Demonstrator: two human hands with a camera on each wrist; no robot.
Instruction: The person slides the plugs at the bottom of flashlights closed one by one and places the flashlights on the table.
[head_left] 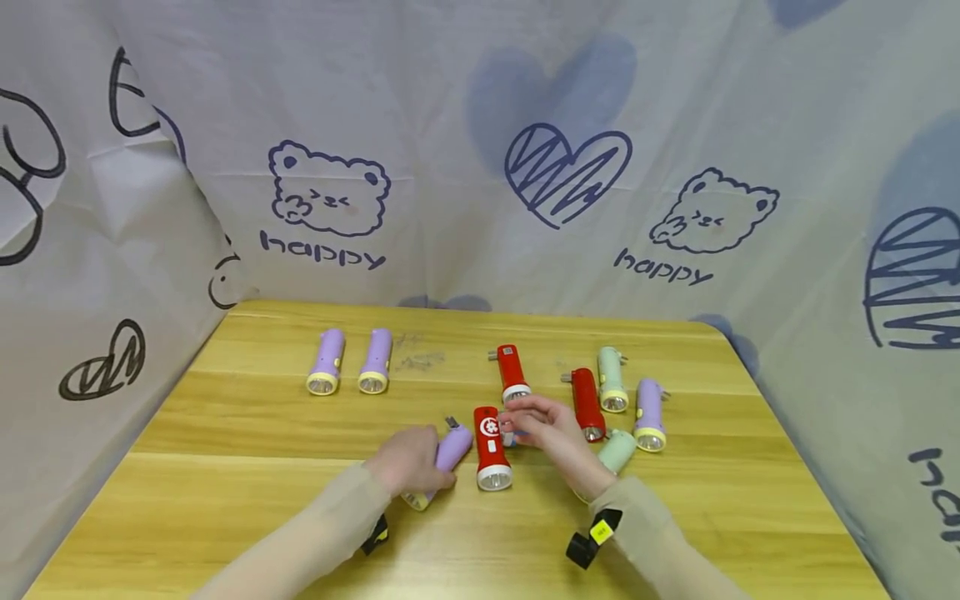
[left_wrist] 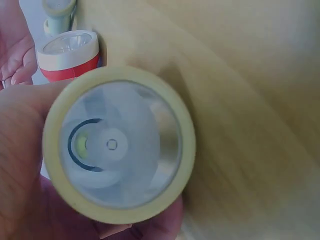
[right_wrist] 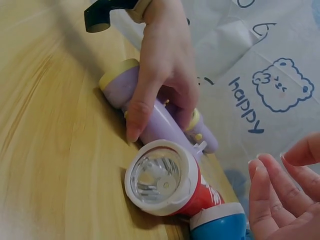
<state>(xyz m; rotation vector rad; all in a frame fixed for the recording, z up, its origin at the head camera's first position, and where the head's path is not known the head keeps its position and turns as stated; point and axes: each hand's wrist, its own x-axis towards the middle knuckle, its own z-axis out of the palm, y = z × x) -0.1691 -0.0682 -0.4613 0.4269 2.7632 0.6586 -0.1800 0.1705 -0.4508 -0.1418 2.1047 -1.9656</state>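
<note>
My left hand (head_left: 408,460) grips a purple flashlight (head_left: 454,448) with a pale yellow rim. Plug prongs stick out near its tail, and its lens (left_wrist: 112,145) faces the left wrist camera. Just right of it lies a red flashlight (head_left: 491,446) with a white head and a white flower print. My right hand (head_left: 553,429) hovers beyond that, fingers loosely bent with nothing between them. Close to its fingertips is a blue flashlight (right_wrist: 217,224) with a white rim, mostly hidden in the head view. Below the right wrist, a mint green flashlight (head_left: 617,451) is partly covered.
Two purple flashlights (head_left: 327,362) stand apart at the back left. Another red flashlight (head_left: 511,371) lies at back centre. At right are a red flashlight (head_left: 587,404), a mint one (head_left: 611,375) and a purple one (head_left: 649,410). A printed cloth (head_left: 450,250) encloses the wooden table (head_left: 225,500).
</note>
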